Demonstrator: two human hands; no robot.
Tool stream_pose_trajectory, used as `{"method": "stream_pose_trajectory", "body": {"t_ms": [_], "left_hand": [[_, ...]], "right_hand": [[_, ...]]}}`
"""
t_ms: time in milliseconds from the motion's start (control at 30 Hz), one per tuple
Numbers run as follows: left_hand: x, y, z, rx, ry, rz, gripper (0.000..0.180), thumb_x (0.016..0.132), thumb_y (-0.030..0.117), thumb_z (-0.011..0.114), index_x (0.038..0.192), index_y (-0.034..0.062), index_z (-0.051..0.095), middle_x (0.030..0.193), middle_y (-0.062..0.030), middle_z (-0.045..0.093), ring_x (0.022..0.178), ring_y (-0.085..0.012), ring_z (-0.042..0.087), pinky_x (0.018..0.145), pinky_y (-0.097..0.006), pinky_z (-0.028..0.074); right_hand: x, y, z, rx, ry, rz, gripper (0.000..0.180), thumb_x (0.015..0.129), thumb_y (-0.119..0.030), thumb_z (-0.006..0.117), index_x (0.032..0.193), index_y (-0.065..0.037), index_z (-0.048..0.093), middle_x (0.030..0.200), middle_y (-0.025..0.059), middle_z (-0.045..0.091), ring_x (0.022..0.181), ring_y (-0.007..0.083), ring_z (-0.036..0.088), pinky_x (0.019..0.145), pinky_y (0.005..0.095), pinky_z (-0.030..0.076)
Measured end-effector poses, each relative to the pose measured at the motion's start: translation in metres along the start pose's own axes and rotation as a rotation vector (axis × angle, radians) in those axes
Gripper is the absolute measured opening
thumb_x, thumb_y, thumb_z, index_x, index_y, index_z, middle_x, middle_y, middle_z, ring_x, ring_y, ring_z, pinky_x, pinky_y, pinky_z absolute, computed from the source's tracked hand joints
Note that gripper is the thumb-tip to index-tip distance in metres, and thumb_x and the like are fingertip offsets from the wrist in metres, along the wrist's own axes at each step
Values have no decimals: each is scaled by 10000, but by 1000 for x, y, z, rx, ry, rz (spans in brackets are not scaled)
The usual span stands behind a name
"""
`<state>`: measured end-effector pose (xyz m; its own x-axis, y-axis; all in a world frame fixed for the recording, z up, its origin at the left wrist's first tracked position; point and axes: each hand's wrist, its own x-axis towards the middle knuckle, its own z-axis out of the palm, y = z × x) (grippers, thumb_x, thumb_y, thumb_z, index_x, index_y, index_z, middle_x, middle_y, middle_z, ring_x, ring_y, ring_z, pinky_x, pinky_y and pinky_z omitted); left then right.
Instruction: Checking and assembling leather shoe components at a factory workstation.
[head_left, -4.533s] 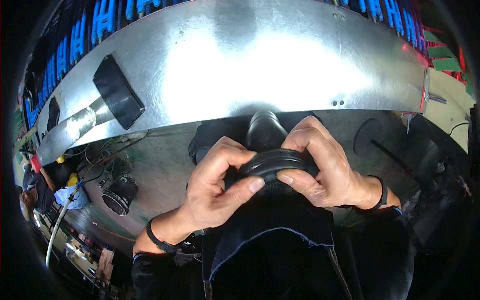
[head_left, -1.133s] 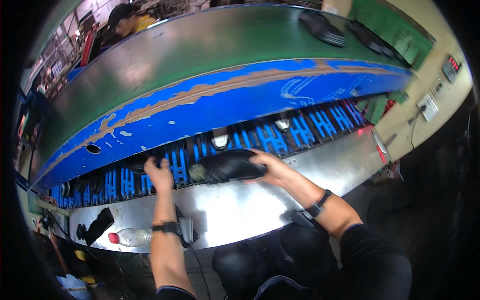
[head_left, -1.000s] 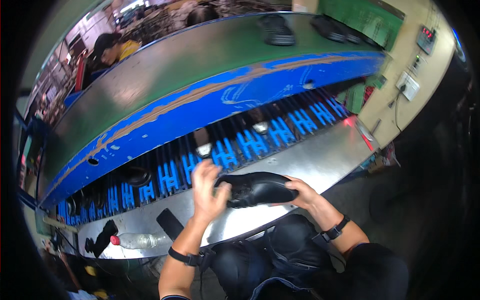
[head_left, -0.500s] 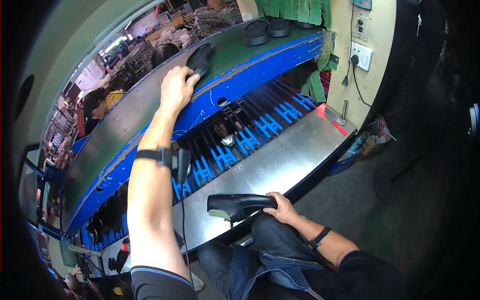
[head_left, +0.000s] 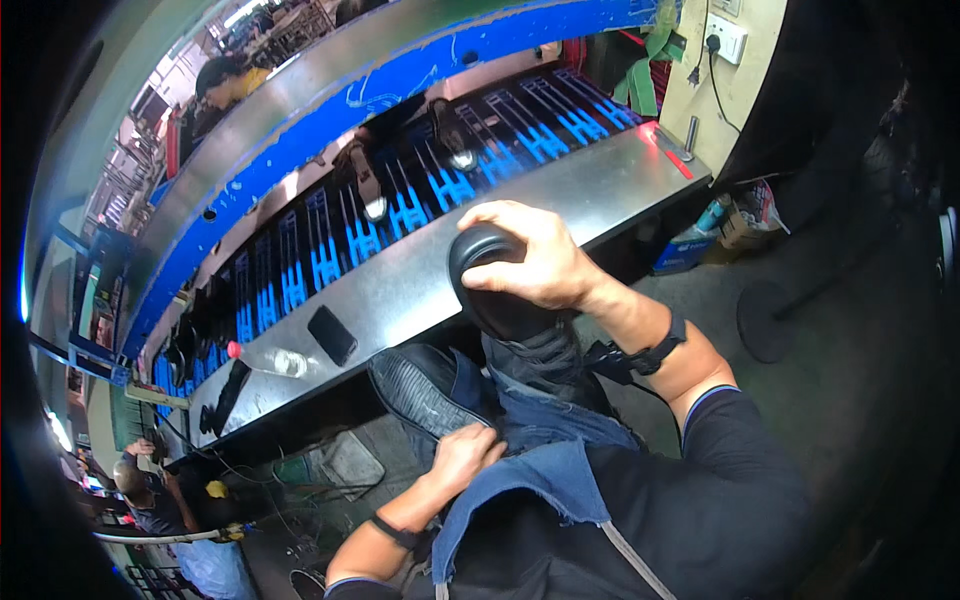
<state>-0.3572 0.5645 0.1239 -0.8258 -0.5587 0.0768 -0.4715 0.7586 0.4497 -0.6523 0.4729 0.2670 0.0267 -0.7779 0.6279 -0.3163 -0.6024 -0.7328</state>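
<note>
My right hand (head_left: pixel 530 262) grips a black shoe (head_left: pixel 488 252), fingers over its far side and thumb across the near part. A thick, rounded black rim shows at its end. It sits above my right knee, by the front edge of the metal ledge (head_left: pixel 430 285); its lower part merges with dark cloth. Low in the middle, my left hand (head_left: pixel 465 455) lies at my left thigh beside the blue denim apron (head_left: pixel 540 480). Its fingers are curled in, and I cannot see what is under them. Dark ribbed cloth (head_left: pixel 420 390) covers my left knee.
Beyond the ledge runs a blue-pronged rack (head_left: pixel 410 210) carrying shoes (head_left: pixel 360 185). A blue-sided shelf (head_left: pixel 400 75) stands above it. On the ledge lie a phone (head_left: pixel 332 336), a clear bottle (head_left: pixel 285 362) and a red strip (head_left: pixel 675 158). Boxes (head_left: pixel 690 240) stand right. Other people work at left.
My left hand has left the black sole on the shelf and come down to my lap. My right hand has moved up and forward, gripping black footwear. The view has shifted, showing more ledge at left.
</note>
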Motion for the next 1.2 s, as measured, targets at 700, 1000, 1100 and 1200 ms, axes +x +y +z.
{"method": "stream_pose_trajectory", "body": {"t_ms": [700,1000,1100,1200], "left_hand": [[8,-117,-111,-1837,422,-196,729,952,520,468,1403,-50,427,1360,-290,518,1331,-432,444,1045,-517,457],[0,-72,-132,-1311,486,-316,617,1007,439,415,1309,-85,536,1256,-212,617,1121,-250,615,1004,-371,476],[7,-59,-138,-1616,564,-215,596,989,429,409,1222,-97,566,1191,-244,631,1115,-311,620,1013,-423,470],[20,-43,-135,-1426,537,-180,655,1010,492,307,1218,-76,559,1192,-252,620,1160,-384,587,1019,-494,468]], "right_hand": [[-180,81,47,1290,255,1338,644,986,-526,432,1290,27,557,1191,196,661,1004,272,692,914,406,566],[-93,46,96,1548,-189,1220,711,970,-524,471,1373,61,473,1326,237,570,1174,335,608,1063,441,465],[-85,7,99,1224,-505,1087,659,968,-452,481,1366,74,480,1316,205,584,1198,262,577,1078,374,417],[-105,21,103,986,-767,632,647,951,-421,496,1371,70,469,1311,156,588,1156,209,570,1001,321,421]]}}
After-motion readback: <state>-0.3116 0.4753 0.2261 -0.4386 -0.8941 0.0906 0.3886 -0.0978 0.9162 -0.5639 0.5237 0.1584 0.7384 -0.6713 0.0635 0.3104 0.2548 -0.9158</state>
